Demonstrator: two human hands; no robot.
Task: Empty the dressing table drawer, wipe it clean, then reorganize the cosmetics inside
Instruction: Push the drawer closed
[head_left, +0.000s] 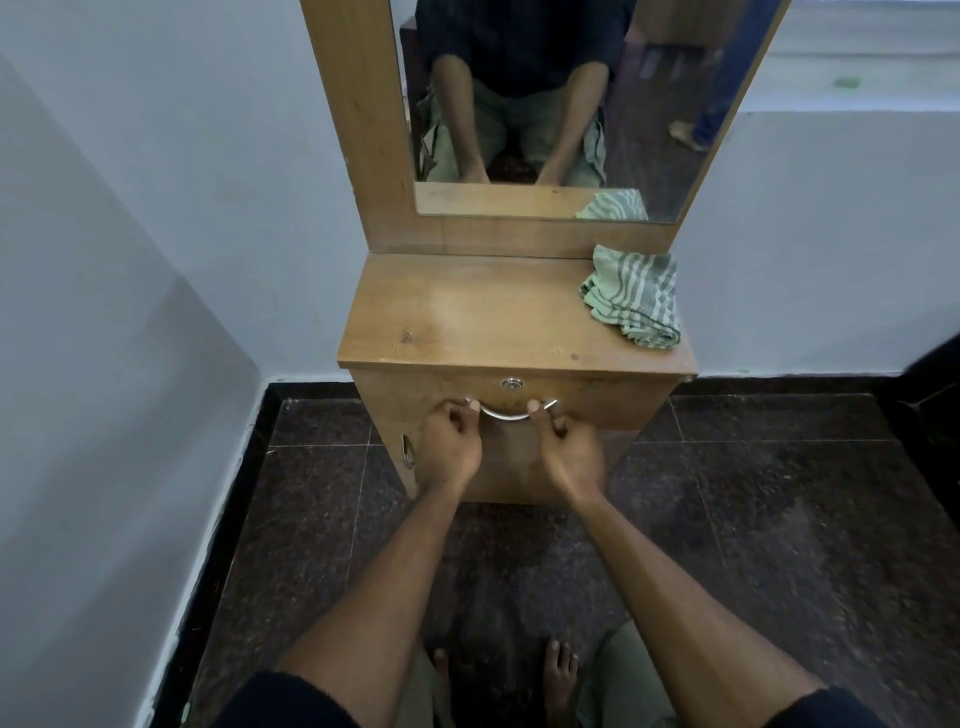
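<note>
Head view, looking down: both hands are curled around the curved metal handle (503, 413) on the drawer front (587, 397). The left hand (451, 444) grips the handle's left end, its fingers hooked over the bar and knuckles toward the camera. The right hand (569, 449) grips the right end the same way, fingers wrapped around the metal. Only the short middle stretch of the bar shows between the two fists. Both forearms reach forward from the bottom of the frame, side by side.

Just above the handle sits a small round lock (512, 383). The drawer looks closed, its front flush with the cabinet body, though the overhanging top makes this hard to judge with certainty. What lies inside is hidden.

The wooden tabletop (467, 312) of the dressing table is directly above the drawer. A folded green and white striped cloth (635, 296) lies on its right rear corner, reaching the right edge. Behind the top rises a wood-framed mirror (571, 104), which reflects the seated person's arms and knees and a corner of the cloth.

The table stands against a pale wall (182, 156) on a dark speckled tile floor (753, 519). Bare toes show at the bottom of the frame.
</note>
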